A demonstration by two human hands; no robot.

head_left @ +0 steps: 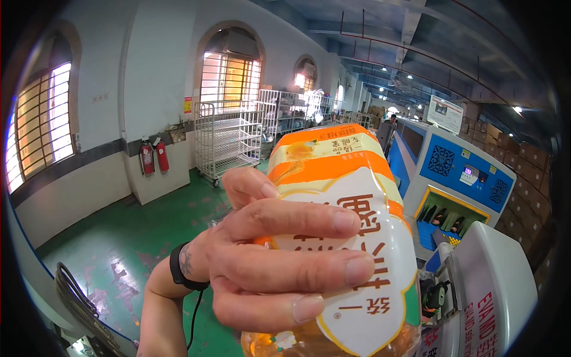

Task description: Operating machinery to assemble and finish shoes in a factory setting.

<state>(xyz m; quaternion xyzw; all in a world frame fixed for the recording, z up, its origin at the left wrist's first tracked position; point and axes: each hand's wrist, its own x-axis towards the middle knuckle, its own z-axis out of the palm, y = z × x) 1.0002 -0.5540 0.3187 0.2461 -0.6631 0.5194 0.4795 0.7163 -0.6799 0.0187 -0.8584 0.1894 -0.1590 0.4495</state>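
Head view: left hand [256, 253] grasping a bottle [389, 262]

The bottle fills the middle of the picture, close to the camera and tilted, with its label of orange, cream and white facing up. Amber shows near its lower end. The left hand comes in from the left and grips the bottle, three fingers stretched across the label and another bent at its edge. The thumb cannot be made out. A black band [177, 268] circles the wrist, and a thin cord [195, 318] hangs below it. The right hand's state cannot be told.

Beyond, on the left, a green floor [128, 241] runs to a pale wall with barred windows [232, 74]. Two red extinguishers [154, 157] hang there, near a wire rack [229, 143]. On the right stand a blue-and-white machine [431, 160] with a lit screen [470, 172], a pale housing [499, 285] nearer the camera, and stacked cartons [532, 163] behind.
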